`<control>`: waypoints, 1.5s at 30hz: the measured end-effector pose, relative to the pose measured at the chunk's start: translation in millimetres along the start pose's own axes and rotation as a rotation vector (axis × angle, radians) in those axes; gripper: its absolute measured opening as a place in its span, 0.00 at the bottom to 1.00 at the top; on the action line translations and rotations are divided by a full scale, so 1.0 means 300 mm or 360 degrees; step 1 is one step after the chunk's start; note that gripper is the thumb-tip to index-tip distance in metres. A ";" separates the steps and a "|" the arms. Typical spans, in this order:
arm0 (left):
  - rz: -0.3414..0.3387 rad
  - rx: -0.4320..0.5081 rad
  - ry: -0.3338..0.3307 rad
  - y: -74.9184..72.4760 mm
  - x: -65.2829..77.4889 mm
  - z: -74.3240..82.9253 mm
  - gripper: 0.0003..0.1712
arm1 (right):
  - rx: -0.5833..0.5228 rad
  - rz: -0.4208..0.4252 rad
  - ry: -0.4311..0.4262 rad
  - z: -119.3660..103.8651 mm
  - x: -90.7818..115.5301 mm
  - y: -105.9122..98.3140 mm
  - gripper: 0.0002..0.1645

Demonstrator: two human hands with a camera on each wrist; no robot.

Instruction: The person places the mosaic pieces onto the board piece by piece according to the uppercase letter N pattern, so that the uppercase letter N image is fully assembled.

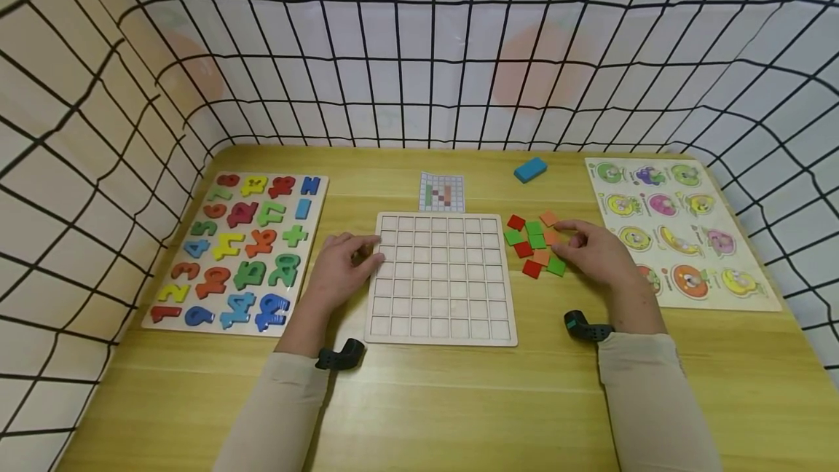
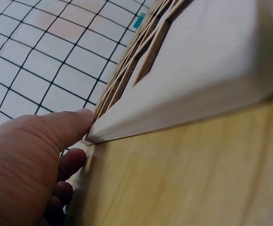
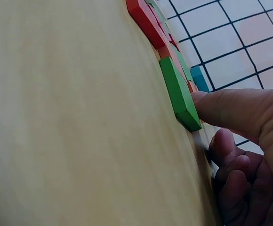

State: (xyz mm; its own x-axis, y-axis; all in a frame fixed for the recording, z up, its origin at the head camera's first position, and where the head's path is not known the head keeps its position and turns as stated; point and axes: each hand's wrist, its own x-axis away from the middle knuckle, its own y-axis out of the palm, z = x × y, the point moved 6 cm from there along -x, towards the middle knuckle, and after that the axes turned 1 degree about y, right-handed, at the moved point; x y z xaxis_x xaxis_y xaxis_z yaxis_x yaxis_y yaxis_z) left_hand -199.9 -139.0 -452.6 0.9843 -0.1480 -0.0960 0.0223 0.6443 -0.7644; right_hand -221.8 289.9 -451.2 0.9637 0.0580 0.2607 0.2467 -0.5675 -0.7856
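Note:
A pale wooden grid board [image 1: 441,280] lies in the middle of the table. My left hand [image 1: 341,268] is at its left edge, with index finger and thumb touching the rim; in the left wrist view the thumb meets the board's side [image 2: 193,103]. To the right of the board lies a loose group of red, green and orange square tiles [image 1: 536,239]. My right hand [image 1: 599,253] reaches in from their right, index finger and thumb apart beside an orange tile [image 1: 550,238]. In the right wrist view, the thumb is close behind a green tile [image 3: 180,94]; whether it touches is unclear.
A small pattern card [image 1: 442,192] sits just behind the board. Farther right is a blue block [image 1: 530,170]. A number puzzle board [image 1: 223,239] lies left, a fruit puzzle board [image 1: 682,231] right. Black wire mesh [image 1: 432,57] walls in the table's back and sides.

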 end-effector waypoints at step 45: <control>0.0009 -0.0032 0.0000 0.003 -0.001 0.007 0.22 | -0.0102 0.0060 -0.0007 -0.043 0.022 -0.031 0.35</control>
State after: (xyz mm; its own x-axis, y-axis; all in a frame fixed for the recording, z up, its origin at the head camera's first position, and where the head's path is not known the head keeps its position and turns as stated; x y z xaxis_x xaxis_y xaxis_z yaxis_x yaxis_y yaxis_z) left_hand -199.8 -136.8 -451.8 0.9844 -0.1444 -0.1006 0.0130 0.6301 -0.7764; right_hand -219.0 285.0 -435.0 0.9727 0.0391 0.2288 0.2030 -0.6209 -0.7571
